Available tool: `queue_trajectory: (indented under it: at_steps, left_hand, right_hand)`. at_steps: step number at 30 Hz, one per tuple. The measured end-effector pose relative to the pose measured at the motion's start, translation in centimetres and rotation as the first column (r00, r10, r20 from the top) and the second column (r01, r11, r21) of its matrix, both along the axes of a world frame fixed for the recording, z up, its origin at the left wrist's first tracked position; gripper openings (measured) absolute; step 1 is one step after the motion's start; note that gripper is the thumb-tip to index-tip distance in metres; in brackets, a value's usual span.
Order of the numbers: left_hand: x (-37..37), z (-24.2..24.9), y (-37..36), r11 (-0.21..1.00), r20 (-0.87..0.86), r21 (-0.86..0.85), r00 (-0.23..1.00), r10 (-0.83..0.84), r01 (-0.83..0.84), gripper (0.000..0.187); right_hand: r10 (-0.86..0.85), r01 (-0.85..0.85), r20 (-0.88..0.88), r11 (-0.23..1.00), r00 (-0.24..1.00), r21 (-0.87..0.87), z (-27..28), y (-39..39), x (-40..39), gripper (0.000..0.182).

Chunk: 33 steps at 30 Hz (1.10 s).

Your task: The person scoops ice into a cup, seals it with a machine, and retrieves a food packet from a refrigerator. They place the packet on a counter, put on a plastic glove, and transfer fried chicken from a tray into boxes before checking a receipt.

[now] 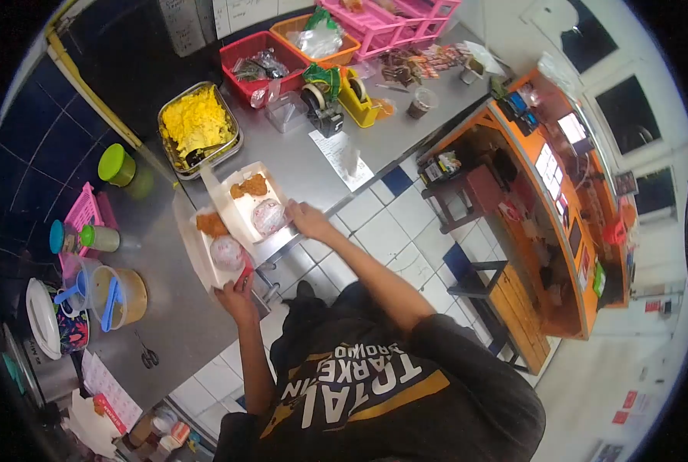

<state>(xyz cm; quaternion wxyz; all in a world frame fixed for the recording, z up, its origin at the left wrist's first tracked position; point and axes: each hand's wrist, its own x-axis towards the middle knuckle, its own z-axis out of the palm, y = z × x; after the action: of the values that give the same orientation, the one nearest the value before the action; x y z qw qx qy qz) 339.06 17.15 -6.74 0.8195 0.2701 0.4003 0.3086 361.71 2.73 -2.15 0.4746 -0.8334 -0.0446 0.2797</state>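
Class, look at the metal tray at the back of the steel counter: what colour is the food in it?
Bright yellow; the food in the rectangular metal tray shows best in the head view.

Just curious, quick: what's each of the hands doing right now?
Left hand: grips the near edge of the front food box.
Right hand: touches the edge of the rear food box; whether it grips cannot be told.

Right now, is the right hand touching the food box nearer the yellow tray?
Touching. The head view shows the right hand with fingers on the edge of that food box, no gap visible.
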Motion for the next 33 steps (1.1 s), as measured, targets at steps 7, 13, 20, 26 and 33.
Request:
queue_trajectory:
  at_steps: [7, 13, 20, 26, 33]
  left_hand:
    - [4.6, -1.2, -3.4, 0.981, -0.236, 0.184, 0.965, 0.111, -0.068, 0.04]
    - [9.8, 5.2, -11.7, 0.858, -0.467, 0.336, 0.723, 0.509, -0.388, 0.028]
    - [19.1, 7.8, -20.8, 0.559, -0.641, 0.707, 0.727, 0.246, 0.434, 0.016]
    - [28.8, 5.3, -19.7, 0.239, -0.692, 0.708, 0.721, 0.043, 0.665, 0.03]
    - [30.6, 2.6, -19.6, 0.05, -0.814, 0.573, 0.56, 0.153, 0.818, 0.036]
  right_hand:
    - [0.639, -0.18, 0.757, 0.767, 0.134, -0.615, 3.4, -7.4, 15.0, 0.043]
    - [0.544, -0.517, 0.76, 0.792, 0.357, -0.324, 0.8, -10.4, 22.6, 0.056]
    - [0.762, -0.752, 0.573, 0.559, 0.301, -0.349, 1.5, -13.5, 27.8, 0.04]
    - [0.781, -0.772, 0.583, 0.507, 0.224, -0.383, -0.5, -16.6, 27.8, 0.03]
    - [0.763, -0.751, 0.587, 0.55, 0.272, -0.367, -1.5, -17.0, 27.4, 0.031]
